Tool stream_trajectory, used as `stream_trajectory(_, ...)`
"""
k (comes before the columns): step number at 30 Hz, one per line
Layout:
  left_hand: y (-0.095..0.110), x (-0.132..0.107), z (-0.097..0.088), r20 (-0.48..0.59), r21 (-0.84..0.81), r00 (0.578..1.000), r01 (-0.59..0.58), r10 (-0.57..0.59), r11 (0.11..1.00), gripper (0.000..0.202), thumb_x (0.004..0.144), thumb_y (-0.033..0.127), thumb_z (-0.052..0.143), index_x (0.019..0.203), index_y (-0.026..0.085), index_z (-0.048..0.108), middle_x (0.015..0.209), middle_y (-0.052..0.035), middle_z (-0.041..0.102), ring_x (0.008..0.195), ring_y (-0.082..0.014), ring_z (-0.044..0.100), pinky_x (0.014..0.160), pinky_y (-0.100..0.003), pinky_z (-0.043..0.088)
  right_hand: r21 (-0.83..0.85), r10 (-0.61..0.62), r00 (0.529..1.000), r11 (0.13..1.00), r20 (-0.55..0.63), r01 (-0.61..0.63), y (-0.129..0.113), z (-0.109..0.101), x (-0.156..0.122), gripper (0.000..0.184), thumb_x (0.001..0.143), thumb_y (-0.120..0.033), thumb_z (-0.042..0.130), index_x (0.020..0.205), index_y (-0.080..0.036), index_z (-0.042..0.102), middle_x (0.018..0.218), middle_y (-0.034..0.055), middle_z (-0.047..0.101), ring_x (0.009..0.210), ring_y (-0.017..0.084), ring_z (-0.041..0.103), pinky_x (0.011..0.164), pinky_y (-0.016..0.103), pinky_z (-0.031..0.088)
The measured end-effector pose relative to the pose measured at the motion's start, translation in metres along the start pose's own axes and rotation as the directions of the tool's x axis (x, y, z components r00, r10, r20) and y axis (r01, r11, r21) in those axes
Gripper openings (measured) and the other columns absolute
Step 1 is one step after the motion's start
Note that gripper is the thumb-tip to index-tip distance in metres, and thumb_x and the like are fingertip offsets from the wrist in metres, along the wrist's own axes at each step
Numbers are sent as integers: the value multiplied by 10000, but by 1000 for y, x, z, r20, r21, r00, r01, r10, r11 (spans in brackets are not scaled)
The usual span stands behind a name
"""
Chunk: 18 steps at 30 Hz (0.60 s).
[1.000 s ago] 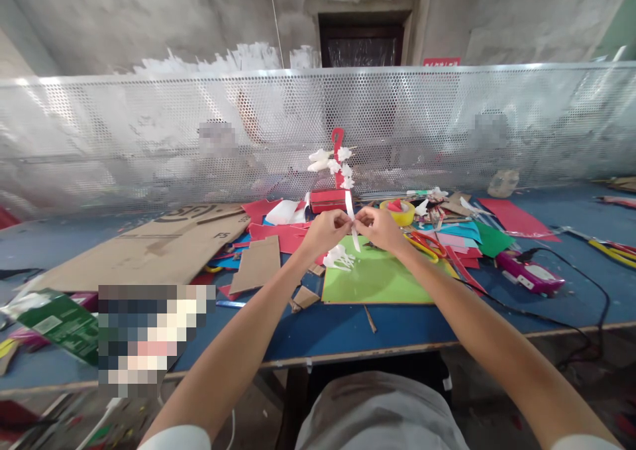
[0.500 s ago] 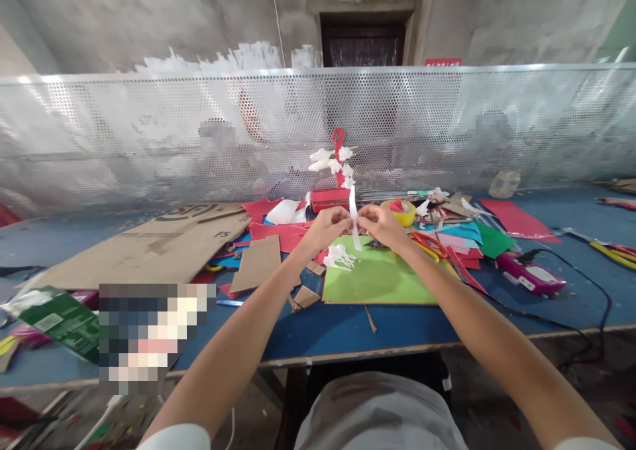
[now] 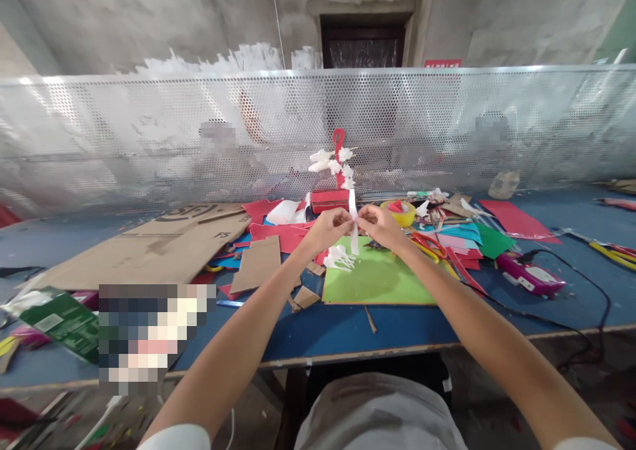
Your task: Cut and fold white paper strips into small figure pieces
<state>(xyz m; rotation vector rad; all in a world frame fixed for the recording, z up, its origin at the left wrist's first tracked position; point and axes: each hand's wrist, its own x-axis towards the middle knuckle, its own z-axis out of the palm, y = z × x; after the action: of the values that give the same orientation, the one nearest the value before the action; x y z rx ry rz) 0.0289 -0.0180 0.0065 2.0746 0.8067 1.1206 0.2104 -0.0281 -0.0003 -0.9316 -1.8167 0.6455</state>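
Observation:
A narrow white paper strip (image 3: 352, 201) stands upright between my two hands, pinched near its middle. My left hand (image 3: 334, 226) grips it from the left, fingers closed. From the right, my right hand (image 3: 378, 226) has its fingertips closed on the same strip. Below them lies a light green sheet (image 3: 382, 281), with a cluster of white cut paper pieces (image 3: 338, 258) on its left part. Behind the hands stands a red hook-shaped piece (image 3: 338, 138) with white paper flowers (image 3: 334, 166) on it, rising from a red box-like base (image 3: 328, 201).
A large cardboard sheet (image 3: 149, 248) covers the left of the blue table (image 3: 308, 337). To the right are yellow tape (image 3: 405, 215), red-handled scissors (image 3: 431, 246), a purple device (image 3: 531, 274) with a black cable, and pliers (image 3: 609, 251). A perforated metal screen (image 3: 278, 132) stands behind.
The white strip has shifted slightly downward and stands straighter between my fingers. Both hands stay almost in the same place.

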Motion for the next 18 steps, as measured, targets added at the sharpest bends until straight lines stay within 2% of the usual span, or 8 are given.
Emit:
stream_trajectory(4, 3, 0, 1, -22, -94, 999, 45, -48, 994, 44, 795, 186, 573, 775, 147, 568, 693, -8, 614, 608, -88, 577, 617, -234, 486, 17, 11, 998, 1000, -67, -10, 6, -1, 2, 140, 797, -335, 577, 794, -204, 530, 694, 16, 625, 594, 144, 577, 525, 259, 456)
stream_trajectory(9, 6, 0, 0, -23, -116, 997, 69, -73, 991, 56, 803, 195, 579, 788, 142, 583, 707, -14, 631, 617, -87, 583, 635, -240, 510, 61, 27, 996, 998, -89, -22, 8, -1, 4, 185, 767, -339, 611, 870, -203, 539, 756, 22, 644, 548, 129, 555, 464, 245, 434)
stream_trajectory(13, 3, 0, 1, -26, -116, 998, 53, -56, 992, 55, 805, 197, 598, 801, 142, 592, 724, -23, 642, 632, -92, 602, 646, -250, 519, 72, 10, 999, 997, -43, -7, 6, -1, 4, 218, 767, -334, 628, 922, -187, 585, 866, 68, 676, 655, 154, 604, 501, 253, 468)
stream_trajectory(18, 3, 0, 1, -29, -120, 998, 59, -63, 991, 70, 809, 205, 611, 794, 137, 612, 754, -41, 669, 681, -105, 632, 696, -272, 537, 81, 54, 999, 995, -10, -53, 4, -1, 3, 207, 787, -367, 613, 888, -187, 604, 810, 62, 672, 616, 151, 595, 461, 249, 450)
